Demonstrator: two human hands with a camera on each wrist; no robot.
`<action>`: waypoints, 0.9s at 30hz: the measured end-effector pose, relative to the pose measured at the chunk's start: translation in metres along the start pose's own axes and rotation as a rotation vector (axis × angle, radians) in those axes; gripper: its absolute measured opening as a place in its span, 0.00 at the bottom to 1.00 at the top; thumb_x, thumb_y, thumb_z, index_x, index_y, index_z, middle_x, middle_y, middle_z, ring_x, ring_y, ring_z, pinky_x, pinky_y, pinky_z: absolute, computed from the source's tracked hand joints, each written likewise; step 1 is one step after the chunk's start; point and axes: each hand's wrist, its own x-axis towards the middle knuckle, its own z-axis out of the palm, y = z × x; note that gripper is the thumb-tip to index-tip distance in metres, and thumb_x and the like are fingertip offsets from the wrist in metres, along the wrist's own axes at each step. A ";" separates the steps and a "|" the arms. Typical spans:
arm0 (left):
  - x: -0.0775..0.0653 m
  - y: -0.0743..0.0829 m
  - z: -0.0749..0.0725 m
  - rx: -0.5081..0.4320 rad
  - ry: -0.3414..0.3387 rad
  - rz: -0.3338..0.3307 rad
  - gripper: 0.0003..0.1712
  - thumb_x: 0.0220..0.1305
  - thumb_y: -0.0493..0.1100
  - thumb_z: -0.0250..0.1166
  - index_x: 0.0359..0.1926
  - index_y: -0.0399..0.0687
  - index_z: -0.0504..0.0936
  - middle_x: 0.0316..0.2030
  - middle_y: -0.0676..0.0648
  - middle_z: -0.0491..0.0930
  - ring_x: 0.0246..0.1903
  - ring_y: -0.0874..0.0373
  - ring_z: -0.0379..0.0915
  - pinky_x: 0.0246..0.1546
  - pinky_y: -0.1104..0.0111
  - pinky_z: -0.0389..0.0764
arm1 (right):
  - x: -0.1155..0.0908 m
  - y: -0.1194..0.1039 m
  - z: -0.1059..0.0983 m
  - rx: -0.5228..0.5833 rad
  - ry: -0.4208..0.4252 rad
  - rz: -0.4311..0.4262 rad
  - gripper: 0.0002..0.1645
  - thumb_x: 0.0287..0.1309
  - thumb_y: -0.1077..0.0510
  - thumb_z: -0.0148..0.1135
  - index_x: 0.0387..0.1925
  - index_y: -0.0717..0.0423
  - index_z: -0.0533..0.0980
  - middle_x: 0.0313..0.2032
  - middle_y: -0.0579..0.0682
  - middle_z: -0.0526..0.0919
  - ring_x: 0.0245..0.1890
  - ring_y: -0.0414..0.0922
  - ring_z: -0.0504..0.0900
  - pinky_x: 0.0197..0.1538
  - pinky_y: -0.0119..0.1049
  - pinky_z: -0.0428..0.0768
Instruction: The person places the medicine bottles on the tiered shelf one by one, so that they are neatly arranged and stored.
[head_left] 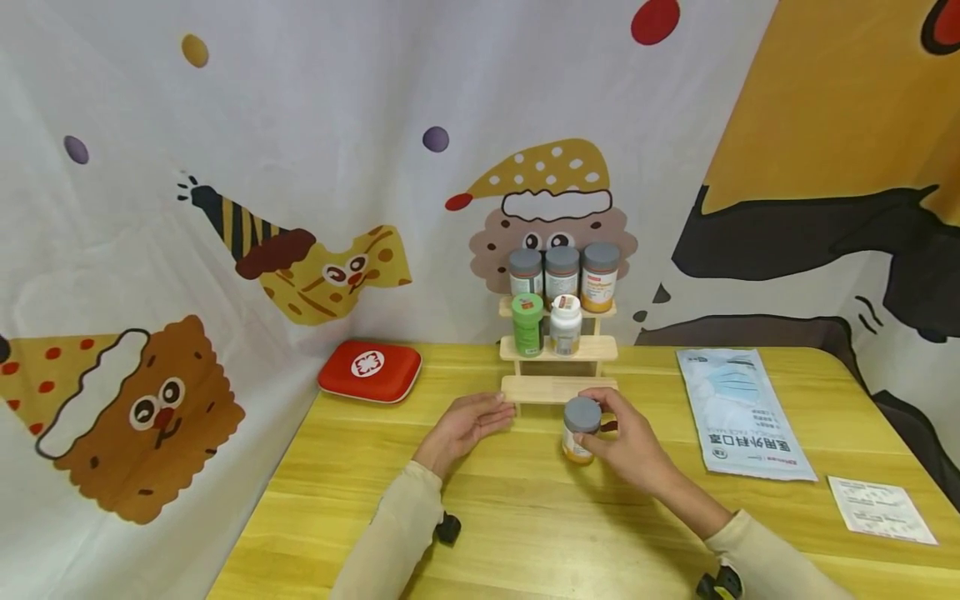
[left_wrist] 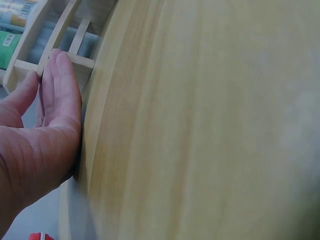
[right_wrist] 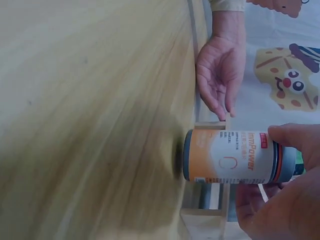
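My right hand [head_left: 628, 443] grips a supplement bottle [right_wrist: 227, 156] with a grey lid and a white-and-orange label, thumb and fingers around its lid end. In the head view the bottle is in front of the lowest step of a small wooden tiered rack [head_left: 558, 389]. At the left end of that step, my left hand [head_left: 468, 423] touches the rack with nearly straight fingers; the left wrist view shows its thumb and fingertips at the wood. A green bottle [head_left: 528, 325] and a white bottle [head_left: 565, 327] stand on the middle step. Three grey-lidded bottles [head_left: 600, 279] line the top step.
A red first-aid case [head_left: 371, 372] lies at the table's back left. On the right are a face mask packet [head_left: 742, 414] and a small white printed sheet [head_left: 882, 510]. A cartoon-printed cloth [head_left: 300, 167] hangs behind the yellow wooden table [head_left: 540, 533].
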 end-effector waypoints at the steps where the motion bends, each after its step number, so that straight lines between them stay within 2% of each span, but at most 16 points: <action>1: 0.000 0.000 0.000 -0.002 0.000 -0.003 0.23 0.79 0.37 0.61 0.68 0.29 0.72 0.49 0.41 0.89 0.51 0.54 0.88 0.61 0.61 0.89 | 0.000 -0.001 -0.001 -0.003 0.008 -0.005 0.35 0.58 0.64 0.78 0.65 0.54 0.73 0.54 0.53 0.83 0.54 0.51 0.80 0.52 0.41 0.86; 9: -0.002 0.001 0.001 0.020 0.004 0.005 0.26 0.80 0.38 0.60 0.70 0.27 0.68 0.55 0.36 0.87 0.55 0.50 0.87 0.63 0.59 0.87 | 0.007 -0.008 -0.015 -0.039 0.035 -0.058 0.36 0.61 0.60 0.77 0.68 0.54 0.72 0.56 0.54 0.83 0.56 0.52 0.81 0.52 0.50 0.88; 11: -0.002 0.001 0.001 0.028 -0.002 0.005 0.26 0.80 0.39 0.60 0.70 0.27 0.68 0.56 0.36 0.86 0.55 0.51 0.87 0.64 0.58 0.87 | 0.009 -0.011 -0.020 -0.053 0.041 -0.065 0.37 0.62 0.59 0.77 0.69 0.54 0.72 0.56 0.54 0.82 0.57 0.53 0.80 0.52 0.48 0.88; 16: -0.002 0.002 0.001 0.020 -0.003 -0.006 0.25 0.79 0.38 0.61 0.69 0.28 0.70 0.53 0.38 0.88 0.52 0.53 0.87 0.64 0.59 0.87 | 0.017 -0.020 -0.036 -0.076 0.049 -0.076 0.36 0.64 0.56 0.76 0.70 0.54 0.71 0.57 0.55 0.82 0.58 0.54 0.80 0.52 0.45 0.87; 23: -0.001 0.002 0.001 0.016 -0.010 -0.005 0.25 0.79 0.39 0.61 0.68 0.28 0.70 0.51 0.41 0.89 0.51 0.54 0.88 0.64 0.59 0.87 | 0.033 -0.032 -0.059 -0.074 0.060 -0.086 0.37 0.67 0.52 0.74 0.73 0.51 0.69 0.63 0.55 0.77 0.62 0.56 0.78 0.55 0.51 0.86; 27: -0.001 0.002 0.001 0.013 -0.005 -0.013 0.25 0.79 0.38 0.61 0.68 0.28 0.70 0.50 0.41 0.89 0.50 0.55 0.88 0.64 0.60 0.87 | 0.043 -0.039 -0.070 -0.106 0.071 -0.107 0.38 0.67 0.49 0.74 0.74 0.48 0.70 0.62 0.54 0.77 0.60 0.53 0.77 0.55 0.52 0.86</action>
